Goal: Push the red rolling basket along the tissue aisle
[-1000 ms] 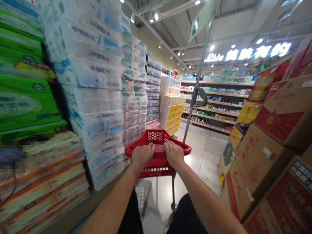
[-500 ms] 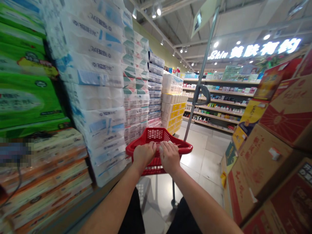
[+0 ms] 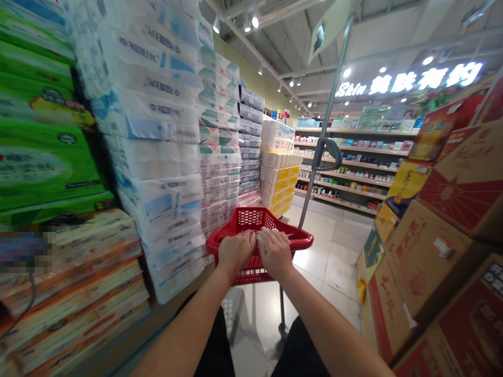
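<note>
A red plastic shopping cart basket (image 3: pixel 251 219) stands in front of me on a grey stem with a wheel. My left hand (image 3: pixel 234 253) grips the near rim of the basket, fingers curled over it. Right beside it, my right hand (image 3: pixel 275 252) is also closed on the same rim, and the two hands nearly touch. A grey metal pole with a curved handle (image 3: pixel 329 148) rises from the far side of the basket.
Stacked packs of toilet paper and tissue (image 3: pixel 157 136) wall the left side. Brown and red cardboard boxes (image 3: pixel 440 225) pile up on the right. A tiled aisle (image 3: pixel 326 256) runs ahead to shelves of small goods (image 3: pixel 353 173) under a lit sign.
My right hand has slid left along the rim until it sits against the left hand. The cart and view have moved slightly forward and right.
</note>
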{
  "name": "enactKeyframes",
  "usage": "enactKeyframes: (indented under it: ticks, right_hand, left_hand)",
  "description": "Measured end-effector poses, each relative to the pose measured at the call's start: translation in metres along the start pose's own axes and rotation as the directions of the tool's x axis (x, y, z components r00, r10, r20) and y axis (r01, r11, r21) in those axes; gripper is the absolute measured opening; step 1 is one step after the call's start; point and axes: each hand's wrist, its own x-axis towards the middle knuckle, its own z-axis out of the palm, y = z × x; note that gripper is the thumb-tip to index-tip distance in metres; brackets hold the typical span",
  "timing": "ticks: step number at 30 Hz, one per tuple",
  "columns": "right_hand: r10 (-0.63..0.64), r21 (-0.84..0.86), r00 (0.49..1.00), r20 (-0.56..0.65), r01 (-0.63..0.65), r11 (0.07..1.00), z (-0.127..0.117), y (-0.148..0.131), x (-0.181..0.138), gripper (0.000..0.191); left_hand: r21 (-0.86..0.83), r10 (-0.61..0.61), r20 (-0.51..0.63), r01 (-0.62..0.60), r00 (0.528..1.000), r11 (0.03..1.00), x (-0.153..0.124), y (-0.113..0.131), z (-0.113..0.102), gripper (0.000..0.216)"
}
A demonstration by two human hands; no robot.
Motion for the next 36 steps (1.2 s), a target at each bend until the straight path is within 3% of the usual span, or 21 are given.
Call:
enactKeyframes:
  ticks: [4,10,13,16,18,20,23,26,28,31,33,36]
  right_hand:
    - [-0.035,0.019,0.999,0.03,0.034,0.999,-0.009,-0.006,0.002,0.029]
    - [0.132,-0.028,0.952,0.275,-0.129,0.991,-0.011,-0.006,0.034,0.032]
    - [0.18,-0.021,0.939,0.293,-0.182,0.983,-0.011,-0.006,0.037,0.031]
    - [0.179,0.101,0.939,0.294,-0.217,0.971,-0.016,-0.004,0.033,0.053]
    - [0.155,0.274,0.935,0.319,-0.248,0.929,-0.021,0.0,0.031,0.07]
    - [0.15,0.465,0.942,0.299,-0.281,0.839,-0.025,0.009,0.032,0.077]
    - [0.237,0.602,0.957,0.17,-0.291,0.744,-0.029,0.029,0.035,0.067]
    - [0.339,0.415,0.931,0.133,-0.363,0.834,-0.031,0.052,0.032,0.049]
    - [0.377,0.13,0.896,0.235,-0.414,0.901,-0.032,0.062,0.026,0.035]
    - [0.437,-0.236,0.811,0.389,-0.371,0.898,-0.031,0.066,0.019,0.049]
    - [0.448,-0.325,0.795,0.409,-0.332,0.886,-0.03,0.064,0.017,0.057]
    - [0.414,-0.335,0.831,0.372,-0.296,0.895,-0.027,0.06,0.016,0.055]
  left_hand:
    - [0.011,0.012,0.015,-0.012,1.0,1.0,0.001,-0.004,0.0,0.051]
    - [0.006,0.039,0.05,-0.04,0.998,0.999,0.002,-0.004,-0.001,0.047]
    - [-0.014,0.013,0.045,-0.012,0.999,1.0,0.001,-0.002,0.003,0.048]
    - [-0.123,-0.079,-0.074,0.07,0.994,0.99,0.002,0.0,0.002,0.052]
    - [-0.259,-0.105,-0.181,0.056,0.978,0.964,0.002,0.002,-0.002,0.055]
    - [-0.367,-0.024,-0.215,-0.058,0.976,0.929,0.003,0.007,-0.008,0.056]
    - [-0.386,0.208,-0.145,-0.249,0.967,0.888,0.002,0.016,-0.013,0.049]
    - [-0.333,0.259,-0.136,-0.29,0.956,0.897,0.0,0.022,-0.01,0.041]
    - [-0.32,0.218,-0.172,-0.263,0.961,0.91,-0.001,0.023,-0.007,0.039]
    - [-0.312,0.134,-0.176,-0.185,0.975,0.932,0.0,0.018,-0.005,0.035]
    - [-0.28,0.066,-0.164,-0.11,0.984,0.954,0.004,0.01,-0.005,0.031]
    - [-0.201,-0.001,-0.201,-0.04,0.98,0.979,0.01,-0.004,-0.007,0.021]
